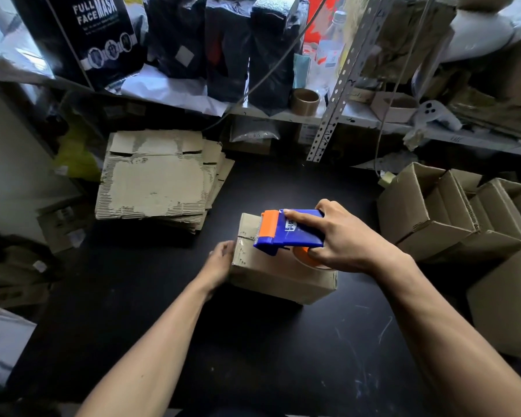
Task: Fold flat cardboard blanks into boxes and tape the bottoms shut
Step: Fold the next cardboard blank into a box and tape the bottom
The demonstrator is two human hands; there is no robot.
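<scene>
A folded cardboard box (278,273) sits near the middle of a black worktable (253,356), its closed flaps facing up and their seam running across the top. A blue-and-orange tape dispenser (286,231) rests on that top face, its orange front end at the box's far-left edge. The right hand (340,236) grips the dispenser, fingers curled over its blue body and the thumb underneath by the orange tape roll. The left hand (220,261) is against the box's left side, fingers bent around the upper edge; the hand is blurred, so how firmly it holds cannot be told. A stack of flat cardboard blanks (157,179) lies on the table's far left. Several open, assembled boxes (451,212) stand clustered at the right. Behind, a metal shelf (343,118) carries dark packages and a brown tape roll (305,101).
</scene>
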